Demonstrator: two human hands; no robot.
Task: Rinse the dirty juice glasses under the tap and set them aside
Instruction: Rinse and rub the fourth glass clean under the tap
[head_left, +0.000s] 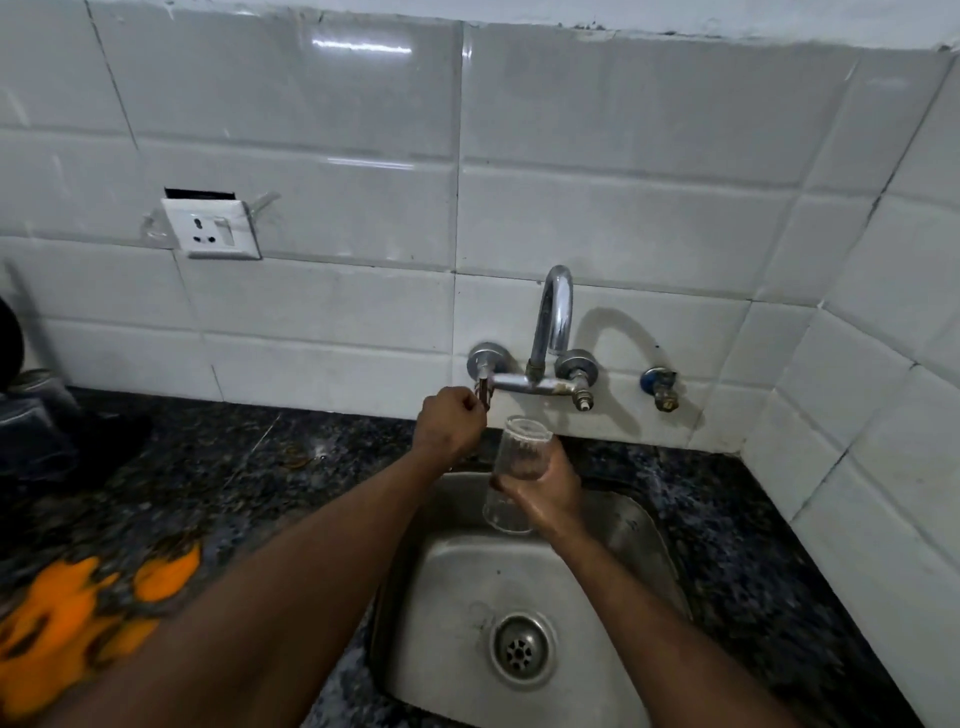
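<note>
A clear juice glass (521, 441) is held upside down, base up and mouth down, over the steel sink (613, 582). My right hand (545, 491) is shut around its middle from the right. The glass sits just below and in front of the chrome wall tap (551, 322). My left hand (449, 423) is closed on the tap's left handle (484, 391). No water stream shows from the spout.
Dark speckled granite counter (223, 467) surrounds the sink. A white socket plate (210, 228) is on the tiled wall at left. Dark objects (36, 410) stand at the far left. A second small valve (660, 387) is right of the tap. Orange patterned cloth (78, 618) lies at lower left.
</note>
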